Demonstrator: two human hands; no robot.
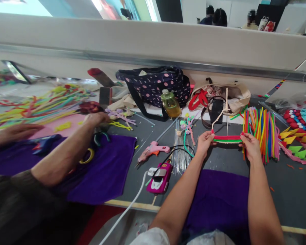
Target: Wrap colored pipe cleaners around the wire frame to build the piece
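The dark grey bench (290, 200) reaches past the fingers on every side; its pale front edge lies well toward the body, and grey surface shows between the fingers and a purple rectangular cloth (221, 194), which lies nearer the body, partly covered by the forearms. Beyond the fingers, a beige open cloth bag (241, 98) narrows the room ahead. Just right of them, a multicoloured bundle of fuzzy stems (262, 132) crowds the right hand (251, 144), which overlaps its left edge. Well left of the fingers rests a pink glue gun (153, 151). The fingers of the left hand (206, 141) and right hand pinch opposite ends of a red, green and white fuzzy strip (226, 139), held level between them; the fingers hide both ends. A pale fuzzy stem (218, 118) rises from the left fingers; how it joins the strip is unclear.
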